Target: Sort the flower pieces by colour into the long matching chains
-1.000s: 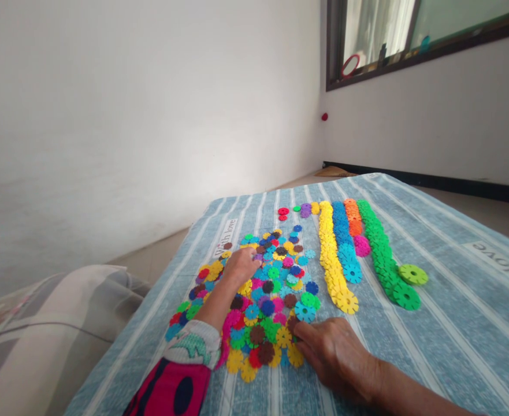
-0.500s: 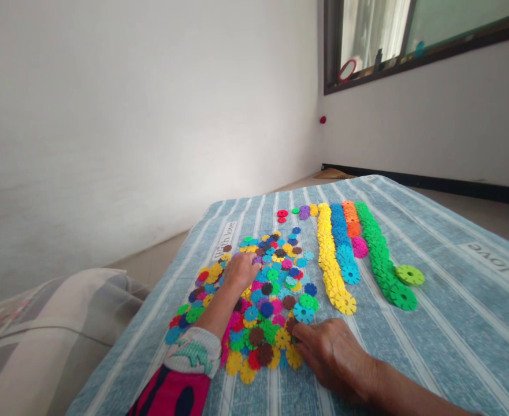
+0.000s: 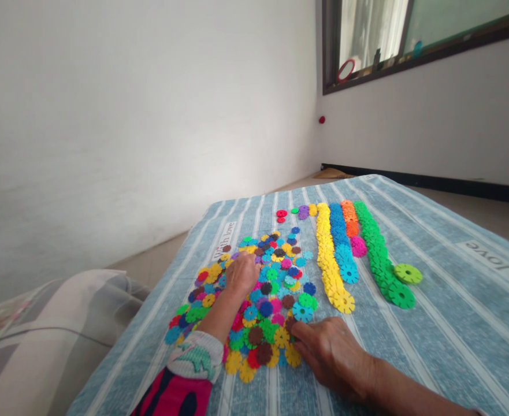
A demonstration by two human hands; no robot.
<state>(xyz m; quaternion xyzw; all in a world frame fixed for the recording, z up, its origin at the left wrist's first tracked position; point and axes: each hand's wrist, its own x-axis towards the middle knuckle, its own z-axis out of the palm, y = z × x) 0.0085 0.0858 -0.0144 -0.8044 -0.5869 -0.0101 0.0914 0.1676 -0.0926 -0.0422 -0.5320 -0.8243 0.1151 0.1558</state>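
A spread of small plastic snowflake discs in many colours (image 3: pixel 265 309) covers the middle of the bed cloth. My left hand (image 3: pixel 242 273) rests over its far left part, fingers bent down and drawn together beside a purple disc (image 3: pixel 258 261); its fingertips are mostly hidden. At the near right edge of the spread, my right hand (image 3: pixel 334 352) has thumb and fingers closed against a brown disc (image 3: pixel 289 323). Whether that disc is gripped or only touched I cannot tell. A light blue disc (image 3: pixel 303 312) lies just beyond the right fingertips.
Right of the spread run overlapping rows of discs: yellow (image 3: pixel 327 248), blue (image 3: pixel 341 231), orange (image 3: pixel 348 214) and green (image 3: pixel 378 254). A pink disc (image 3: pixel 358 247) and a lime disc (image 3: pixel 408 273) lie beside them. Red discs (image 3: pixel 281 214) sit farther back on the striped cloth (image 3: pixel 453 300).
My left hand has shifted very slightly to the right among the discs. My right hand stays almost in place, and the rows look the same.
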